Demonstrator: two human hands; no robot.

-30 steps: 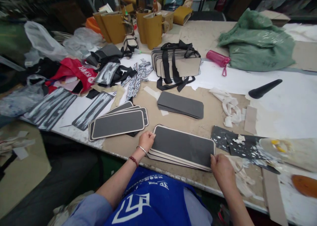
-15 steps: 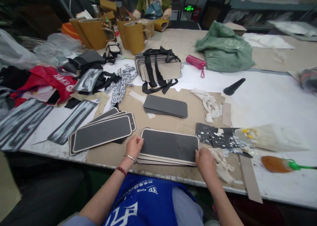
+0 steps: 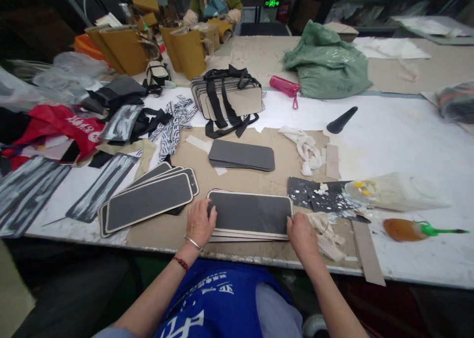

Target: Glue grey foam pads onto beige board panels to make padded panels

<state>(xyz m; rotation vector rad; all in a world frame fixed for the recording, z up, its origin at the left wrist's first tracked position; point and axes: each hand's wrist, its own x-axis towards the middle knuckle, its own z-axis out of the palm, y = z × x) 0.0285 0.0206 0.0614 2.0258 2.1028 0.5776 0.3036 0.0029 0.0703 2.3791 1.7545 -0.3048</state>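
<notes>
In front of me lies a stack of dark panels with pale borders. My left hand rests at the stack's left end, fingers bent over the top panel's edge. At the right end, my right hand grips the panel's edge between thumb and fingers. Another fanned stack of bordered panels sits to the left of my left hand. Behind the front stack is a pile of plain grey panels. Farther back stands a bundle of panels with black straps around it.
A glue-spotted black board, a plastic bag and an amber bottle lie at the right. Scraps and painted strips cover the left. Behind are a green sack, a pink case and a person.
The view has shifted slightly, so the table items appear a little farther left. My left hand has spread more over the left end of the front panel. My right hand stays at the right end.
</notes>
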